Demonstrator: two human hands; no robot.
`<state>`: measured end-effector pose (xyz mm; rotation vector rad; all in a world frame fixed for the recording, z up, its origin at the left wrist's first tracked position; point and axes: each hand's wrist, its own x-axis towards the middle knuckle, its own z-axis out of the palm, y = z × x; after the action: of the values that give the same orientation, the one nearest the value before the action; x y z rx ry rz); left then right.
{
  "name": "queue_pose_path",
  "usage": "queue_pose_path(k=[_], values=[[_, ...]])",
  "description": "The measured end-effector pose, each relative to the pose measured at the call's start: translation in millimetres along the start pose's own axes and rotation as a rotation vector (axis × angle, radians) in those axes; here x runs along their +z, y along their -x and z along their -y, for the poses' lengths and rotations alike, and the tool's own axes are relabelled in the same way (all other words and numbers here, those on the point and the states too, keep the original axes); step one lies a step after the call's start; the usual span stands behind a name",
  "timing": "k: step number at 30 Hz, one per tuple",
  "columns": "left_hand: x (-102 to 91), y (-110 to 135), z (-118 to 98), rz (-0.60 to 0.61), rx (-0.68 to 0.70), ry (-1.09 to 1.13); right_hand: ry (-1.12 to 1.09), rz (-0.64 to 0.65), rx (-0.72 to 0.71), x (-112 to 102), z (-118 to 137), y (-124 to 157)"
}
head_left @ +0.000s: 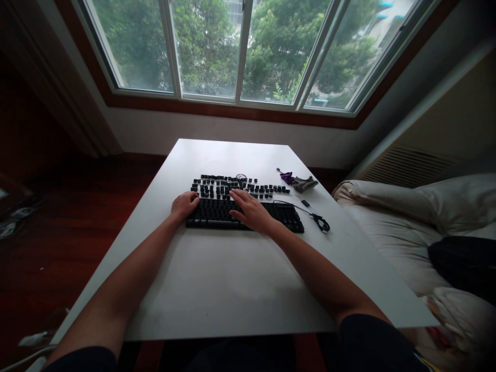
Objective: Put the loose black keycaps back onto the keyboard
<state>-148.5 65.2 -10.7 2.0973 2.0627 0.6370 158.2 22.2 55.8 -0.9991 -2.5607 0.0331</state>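
Note:
A black keyboard [217, 213] lies on the white table [217, 289], with several loose black keycaps [232, 187] spread in rows just behind it. My left hand [184, 204] rests at the keyboard's left end, fingers curled over its edge. My right hand [250, 209] lies across the keyboard's middle, fingers stretched forward toward the loose keycaps, index finger touching them. Nothing shows inside either hand.
The keyboard's cable [320, 222] coils at the right. A purple and grey tool [298, 181] lies behind it. A bed with white bedding [426, 227] stands to the right. A window [240, 51] runs along the far wall, and wooden floor [58, 232] lies left.

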Motion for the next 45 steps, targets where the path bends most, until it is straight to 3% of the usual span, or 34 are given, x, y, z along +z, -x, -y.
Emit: queue_pose_path(k=[3,8,11,19,28,35,45], values=[[-0.3,0.0,0.6,-0.003,0.011,0.0,0.059,-0.006,-0.011,11.7,6.4,10.0],[-0.5,2.2,-1.6,-0.002,0.0,-0.016,0.137,0.154,-0.024,42.5,12.3,33.2],[-0.5,3.7,-4.4,-0.006,-0.008,-0.021,0.157,0.153,-0.022,52.3,13.0,40.5],[0.0,3.2,-3.6,0.001,0.007,-0.007,0.082,-0.018,0.019,41.6,21.5,44.2],[3.3,1.8,-0.8,-0.011,0.03,-0.018,-0.008,-0.057,0.057,36.3,23.9,44.6],[1.5,1.4,2.1,0.004,0.011,-0.01,-0.134,-0.087,0.115,34.5,1.5,24.1],[-1.6,1.7,5.1,0.017,0.001,-0.003,-0.049,0.025,0.01,50.5,-39.0,-34.7]])
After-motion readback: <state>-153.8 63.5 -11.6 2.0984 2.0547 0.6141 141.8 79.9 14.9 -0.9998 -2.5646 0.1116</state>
